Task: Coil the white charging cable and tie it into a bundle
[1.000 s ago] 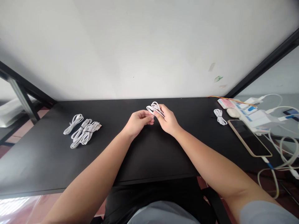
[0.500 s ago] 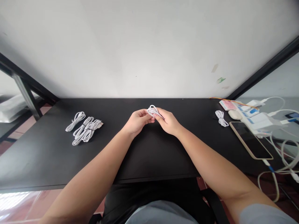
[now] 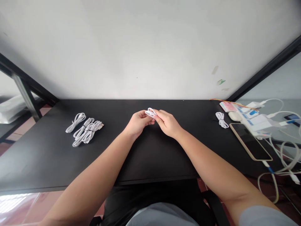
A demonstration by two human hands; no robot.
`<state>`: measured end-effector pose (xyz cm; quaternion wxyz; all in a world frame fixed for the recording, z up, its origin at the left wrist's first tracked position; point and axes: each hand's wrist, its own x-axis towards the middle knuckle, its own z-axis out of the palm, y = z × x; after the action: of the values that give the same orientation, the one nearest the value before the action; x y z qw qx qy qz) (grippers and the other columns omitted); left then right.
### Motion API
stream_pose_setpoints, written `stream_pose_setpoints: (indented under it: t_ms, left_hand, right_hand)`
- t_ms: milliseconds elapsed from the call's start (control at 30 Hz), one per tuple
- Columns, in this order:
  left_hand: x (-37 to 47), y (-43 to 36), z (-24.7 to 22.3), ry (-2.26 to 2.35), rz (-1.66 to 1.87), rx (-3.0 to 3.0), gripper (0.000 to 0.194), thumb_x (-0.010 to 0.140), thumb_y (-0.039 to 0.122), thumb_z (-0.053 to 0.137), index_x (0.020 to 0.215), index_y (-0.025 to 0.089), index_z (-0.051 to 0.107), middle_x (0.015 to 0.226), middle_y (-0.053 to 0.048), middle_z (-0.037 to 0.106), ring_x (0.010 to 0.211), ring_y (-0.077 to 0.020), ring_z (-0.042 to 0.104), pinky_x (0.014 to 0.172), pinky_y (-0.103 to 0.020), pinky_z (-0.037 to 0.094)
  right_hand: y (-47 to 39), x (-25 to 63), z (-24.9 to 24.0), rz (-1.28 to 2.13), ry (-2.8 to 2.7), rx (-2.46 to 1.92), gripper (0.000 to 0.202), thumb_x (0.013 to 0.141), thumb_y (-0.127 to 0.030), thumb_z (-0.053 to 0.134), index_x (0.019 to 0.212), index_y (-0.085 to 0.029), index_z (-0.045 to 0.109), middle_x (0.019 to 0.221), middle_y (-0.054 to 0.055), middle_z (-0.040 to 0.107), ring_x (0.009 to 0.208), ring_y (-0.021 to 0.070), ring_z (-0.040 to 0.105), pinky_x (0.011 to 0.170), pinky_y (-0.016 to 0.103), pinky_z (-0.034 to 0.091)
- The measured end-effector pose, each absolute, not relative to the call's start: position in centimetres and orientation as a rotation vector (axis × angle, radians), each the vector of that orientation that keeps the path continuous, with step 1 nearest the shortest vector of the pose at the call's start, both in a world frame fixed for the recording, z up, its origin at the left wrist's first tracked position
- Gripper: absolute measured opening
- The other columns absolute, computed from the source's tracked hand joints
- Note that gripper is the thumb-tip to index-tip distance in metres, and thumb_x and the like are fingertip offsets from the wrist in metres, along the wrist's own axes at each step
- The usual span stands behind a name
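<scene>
A small coiled white cable (image 3: 150, 112) is held between my two hands over the middle of the black table (image 3: 155, 153). My left hand (image 3: 138, 124) pinches its left side with thumb and fingers. From the right, my right hand (image 3: 167, 123) is closed round the other end, thumb on top. Several bundled white cables (image 3: 87, 131) lie to the left, tied with dark ties, with one bundle (image 3: 78, 121) slightly apart. Another tied white cable (image 3: 221, 120) rests at the right.
At the right are a phone (image 3: 251, 142) with a cable plugged in, a white rounded object (image 3: 234, 116), and a power strip with white chargers (image 3: 261, 121) and loose cords. A white wall (image 3: 141, 47) stands behind the table.
The coiled cable has tilted flatter between my hands, with its upper loop lower. My right hand has turned slightly, and the view has shifted a little.
</scene>
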<state>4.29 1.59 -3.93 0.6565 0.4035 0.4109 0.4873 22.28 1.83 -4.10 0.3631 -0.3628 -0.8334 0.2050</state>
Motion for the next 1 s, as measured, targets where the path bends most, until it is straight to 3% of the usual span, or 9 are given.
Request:
stream_pose_setpoints:
  t_ms: [167, 400, 700, 800, 1000]
  left_hand:
    - [4.5, 1.5, -3.7, 0.924, 1.137, 0.877, 0.037, 0.065, 0.023, 0.087, 0.090, 0.010, 0.064, 0.079, -0.002, 0.068, 0.071, -0.0078, 0.067, 0.072, -0.024, 0.056]
    - [4.4, 1.8, -4.6, 0.853, 1.121, 0.876, 0.035, 0.068, 0.026, 0.085, 0.092, 0.011, 0.064, 0.081, -0.001, 0.068, 0.073, -0.0075, 0.066, 0.078, -0.026, 0.055]
    - [3.9, 1.8, -4.0, 0.782, 1.054, 0.895, 0.029, 0.074, 0.025, 0.080, 0.096, 0.012, 0.068, 0.092, -0.003, 0.071, 0.089, -0.0099, 0.068, 0.090, -0.027, 0.055]
    - [3.9, 1.6, -3.7, 0.762, 1.043, 0.895, 0.028, 0.078, 0.029, 0.077, 0.100, 0.013, 0.069, 0.096, -0.005, 0.072, 0.091, -0.0102, 0.068, 0.089, -0.025, 0.054]
    - [4.3, 1.3, -3.3, 0.816, 1.087, 0.971, 0.039, 0.072, 0.032, 0.085, 0.101, 0.013, 0.067, 0.091, -0.003, 0.069, 0.086, -0.0084, 0.066, 0.083, -0.024, 0.053]
  right_hand:
    - [2.0, 22.3, -4.0, 0.528, -2.171, -0.913, 0.045, 0.107, -0.037, 0.041, 0.146, -0.023, 0.059, 0.101, 0.007, 0.072, 0.086, 0.0152, 0.067, 0.082, 0.033, 0.059]
    - [1.9, 22.5, -3.7, 0.729, -2.169, -0.867, 0.048, 0.108, -0.039, 0.038, 0.152, -0.029, 0.052, 0.141, 0.006, 0.066, 0.126, 0.0201, 0.066, 0.109, 0.041, 0.055]
    - [2.0, 23.0, -3.5, 0.719, -2.171, -0.919, 0.047, 0.107, -0.039, 0.040, 0.151, -0.029, 0.054, 0.140, 0.005, 0.067, 0.125, 0.0206, 0.067, 0.109, 0.042, 0.055]
    - [2.0, 23.1, -3.4, 0.711, -2.160, -0.912, 0.046, 0.107, -0.038, 0.042, 0.149, -0.029, 0.055, 0.139, 0.004, 0.068, 0.125, 0.0199, 0.067, 0.110, 0.041, 0.054]
    - [2.0, 23.0, -3.4, 0.657, -2.153, -0.892, 0.045, 0.106, -0.035, 0.045, 0.149, -0.029, 0.056, 0.131, 0.005, 0.072, 0.114, 0.0191, 0.071, 0.100, 0.037, 0.057]
